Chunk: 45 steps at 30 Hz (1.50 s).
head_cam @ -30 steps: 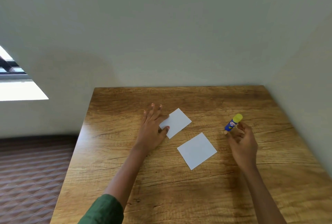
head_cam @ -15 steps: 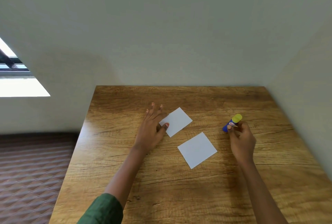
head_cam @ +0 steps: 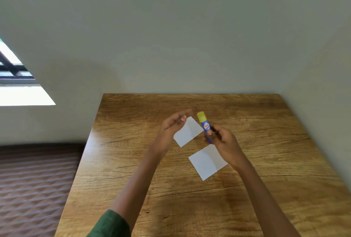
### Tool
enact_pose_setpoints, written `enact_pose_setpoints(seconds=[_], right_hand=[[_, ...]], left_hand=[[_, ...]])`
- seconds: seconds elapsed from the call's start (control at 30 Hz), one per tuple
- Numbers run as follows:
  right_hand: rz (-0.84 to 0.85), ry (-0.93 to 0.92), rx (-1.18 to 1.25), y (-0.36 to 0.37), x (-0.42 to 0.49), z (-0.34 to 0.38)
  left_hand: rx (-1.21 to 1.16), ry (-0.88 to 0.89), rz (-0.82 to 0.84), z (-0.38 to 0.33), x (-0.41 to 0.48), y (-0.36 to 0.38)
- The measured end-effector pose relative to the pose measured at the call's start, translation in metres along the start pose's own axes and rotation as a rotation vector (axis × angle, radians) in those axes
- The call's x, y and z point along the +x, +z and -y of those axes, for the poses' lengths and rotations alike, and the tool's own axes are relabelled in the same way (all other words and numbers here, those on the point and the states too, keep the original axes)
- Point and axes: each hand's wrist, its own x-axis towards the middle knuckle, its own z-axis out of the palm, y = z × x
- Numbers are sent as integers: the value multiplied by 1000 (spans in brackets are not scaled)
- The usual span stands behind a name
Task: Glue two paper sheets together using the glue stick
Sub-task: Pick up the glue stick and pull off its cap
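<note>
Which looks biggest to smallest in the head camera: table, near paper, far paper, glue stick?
Largest first:
1. table
2. near paper and far paper: unsure. The far one looks smaller, but it lies farther off, partly behind the left hand.
3. glue stick, gripped by the right hand.

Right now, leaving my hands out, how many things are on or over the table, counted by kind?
Paper sheets: 2
Glue stick: 1
Total: 3
</note>
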Motion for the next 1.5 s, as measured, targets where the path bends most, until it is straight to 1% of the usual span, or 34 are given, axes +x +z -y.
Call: enact_pose_setpoints(seconds=[0.07, 0.1, 0.17, 0.3, 0.37, 0.47, 0.53, 0.63, 0.7, 0.8, 0.9, 1.03, 1.1, 1.17, 1.23, 1.4, 1.47, 1.5], right_hand=[[103, 14, 51, 6, 2, 2], [124, 30, 80, 7, 3, 2], [127, 62, 129, 7, 4, 4], [194, 56, 139, 5, 2, 10], [197, 53, 151, 8, 1, 10], [100, 55, 90, 13, 2, 11], [11, 44, 15, 14, 2, 12], [-126, 12, -143, 11, 0, 13], [-180, -5, -178, 8, -2, 12], [-226, -7, -179, 3, -5, 10], [-256, 7, -170, -1, -6, 7], [-271, -8, -168, -5, -6, 4], [-268, -15, -149, -6, -6, 3], [-263, -18, -144, -6, -6, 2], [-258, -21, -152, -5, -6, 2], [-238, -23, -134, -4, -5, 1], [-225, -16, -115, -4, -4, -1], [-222, -15, -110, -3, -4, -3]], left_hand=[[-60, -38, 50, -3, 4, 7], [-91, -43, 52, -4, 6, 10], [-124, -38, 37, -3, 8, 12], [-180, -8, 42, -5, 7, 16], [-170, 16, 7, -6, 6, 17], [-107, 27, -68, -9, 8, 19], [-106, -5, -127, -10, 9, 20], [-145, -37, -269, -13, 12, 16], [-130, -24, -344, -13, 15, 8], [44, -6, -422, -7, 19, -8], [230, -6, -541, 8, 24, -25], [422, -85, -607, 29, 31, -44], [566, -137, -605, 35, 34, -48], [726, -176, -568, 37, 35, -46], [818, -208, -531, 38, 34, -44], [964, -230, -480, 39, 29, -43], [966, -166, -499, 36, 24, -36], [920, -113, -493, 32, 21, -29]])
